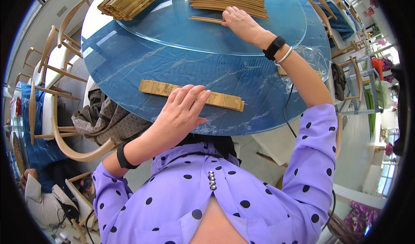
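On the near part of the table lies a small stack of long tan paper chopstick sleeves [225, 100]. My left hand [181, 108] rests across the middle of it, fingers stretched out flat on top and hiding part of the stack. Farther off, my right hand [243, 24] pinches the right end of a pair of thin brown chopsticks [205, 19], which point to the left. Just behind them is a big pile of brown chopsticks [229, 1] lying side by side. To its left sits a thick heap of more tan sleeves [135, 1].
The round table [116, 77] has a blue marbled cover, with a raised clear glass turntable [173, 39] on it. Crumpled clear plastic [309, 60] and a dark cable [286, 110] lie at the right. A patterned coat [110, 118] drapes over a wooden chair at the left.
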Demonstrator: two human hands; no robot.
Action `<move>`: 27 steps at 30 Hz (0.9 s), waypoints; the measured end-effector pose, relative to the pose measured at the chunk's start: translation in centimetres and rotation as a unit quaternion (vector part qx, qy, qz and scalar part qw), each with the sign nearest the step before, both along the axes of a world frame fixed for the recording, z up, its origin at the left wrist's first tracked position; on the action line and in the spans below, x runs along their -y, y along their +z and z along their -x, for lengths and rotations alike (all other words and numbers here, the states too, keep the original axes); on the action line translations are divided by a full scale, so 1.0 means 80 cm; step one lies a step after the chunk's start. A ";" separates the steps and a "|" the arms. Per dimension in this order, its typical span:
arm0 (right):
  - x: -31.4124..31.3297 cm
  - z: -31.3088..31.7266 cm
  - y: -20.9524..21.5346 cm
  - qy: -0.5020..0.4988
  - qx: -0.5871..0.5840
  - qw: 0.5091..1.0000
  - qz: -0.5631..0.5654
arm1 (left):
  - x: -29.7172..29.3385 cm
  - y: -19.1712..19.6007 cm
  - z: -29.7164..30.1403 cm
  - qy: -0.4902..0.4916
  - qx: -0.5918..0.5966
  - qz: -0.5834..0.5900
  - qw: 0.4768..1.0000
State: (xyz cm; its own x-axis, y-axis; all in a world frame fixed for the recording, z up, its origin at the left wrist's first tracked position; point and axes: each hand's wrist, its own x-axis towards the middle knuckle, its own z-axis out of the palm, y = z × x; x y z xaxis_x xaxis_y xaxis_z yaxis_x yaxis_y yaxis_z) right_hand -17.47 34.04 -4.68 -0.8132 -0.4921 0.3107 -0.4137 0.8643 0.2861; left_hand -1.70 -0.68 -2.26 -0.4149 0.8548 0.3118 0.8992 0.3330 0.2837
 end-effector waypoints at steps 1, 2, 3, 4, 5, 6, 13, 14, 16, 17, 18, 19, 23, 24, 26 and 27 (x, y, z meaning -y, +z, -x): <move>0.003 -0.002 -0.001 -0.003 -0.025 0.999 -0.020 | 0.010 -0.006 -0.010 0.008 0.018 -0.001 1.000; 0.006 -0.007 -0.003 -0.006 -0.048 0.998 -0.041 | 0.022 -0.012 -0.021 0.015 0.035 -0.002 0.999; 0.006 -0.007 -0.003 -0.011 -0.044 0.998 -0.038 | 0.029 -0.016 -0.025 0.026 0.048 -0.005 0.998; 0.006 -0.009 -0.004 -0.017 -0.039 0.998 -0.035 | 0.030 -0.018 -0.025 0.013 0.058 -0.001 0.998; 0.004 -0.012 -0.005 -0.022 -0.034 0.999 -0.032 | 0.029 -0.021 -0.025 0.000 0.067 0.003 0.998; 0.013 -0.015 0.004 -0.018 -0.005 1.000 0.022 | 0.032 -0.020 -0.030 -0.002 0.075 0.007 0.997; 0.038 -0.116 0.104 0.003 0.095 0.994 0.054 | -0.025 0.006 0.016 -0.104 0.036 -0.012 0.994; 0.032 -0.140 0.124 -0.015 0.137 0.990 0.043 | -0.040 0.002 0.022 -0.104 0.037 -0.003 0.994; 0.012 -0.184 0.154 -0.051 0.209 0.975 0.053 | -0.066 -0.004 0.031 -0.103 0.035 0.016 0.994; 0.014 -0.201 0.168 -0.119 0.240 0.963 0.037 | -0.074 -0.011 0.031 -0.099 0.014 0.035 0.994; 0.018 -0.217 0.182 -0.186 0.270 0.945 0.019 | -0.080 -0.015 0.030 -0.101 0.010 0.038 0.994; 0.022 -0.227 0.188 -0.252 0.297 0.921 0.001 | -0.085 -0.020 0.031 -0.103 0.005 0.040 0.994; 0.036 -0.247 0.151 -0.282 0.274 0.906 -0.158 | -0.096 -0.037 0.033 -0.123 -0.050 -0.002 0.991; 0.043 -0.248 0.148 -0.281 0.265 0.907 -0.168 | -0.097 -0.038 0.033 -0.124 -0.049 0.000 0.991; 0.053 -0.251 0.143 -0.280 0.248 0.909 -0.187 | -0.097 -0.038 0.032 -0.125 -0.047 0.005 0.991; 0.052 -0.253 0.140 -0.256 0.228 0.921 -0.185 | -0.097 -0.039 0.032 -0.124 -0.042 0.005 0.991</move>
State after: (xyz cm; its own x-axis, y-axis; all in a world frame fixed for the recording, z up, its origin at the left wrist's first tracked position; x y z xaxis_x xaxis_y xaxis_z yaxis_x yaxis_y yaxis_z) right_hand 2.75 29.88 6.52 -0.9727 -0.0108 -0.2320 -0.1283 0.8574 0.4983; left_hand -4.25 7.09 -5.35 -0.1646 0.9306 0.3271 0.9742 0.1013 0.2019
